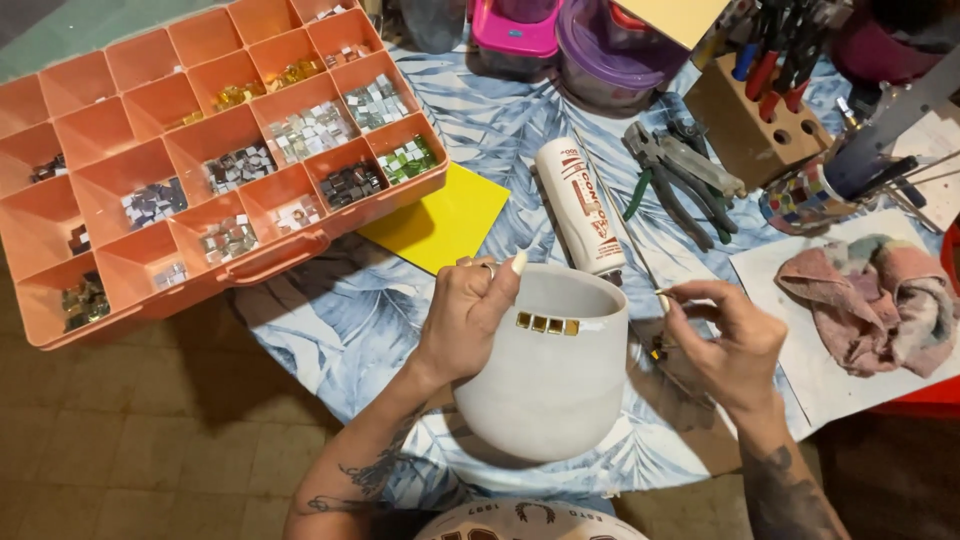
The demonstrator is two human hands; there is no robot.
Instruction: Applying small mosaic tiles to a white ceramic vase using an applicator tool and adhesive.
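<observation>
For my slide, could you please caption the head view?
Left hand steadies a white pot with gold tiles; right hand beside its rim.

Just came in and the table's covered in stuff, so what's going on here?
A person is sticking small tiles onto a white matte ceramic pot. The left hand grips the pot's rim, where a short row of gold square tiles already sits. The right hand pinches something small beside the pot; what it is cannot be made out. An orange plastic compartment box of sorted tiles lies open to the left, and a white glue tube lies behind the pot.
</observation>
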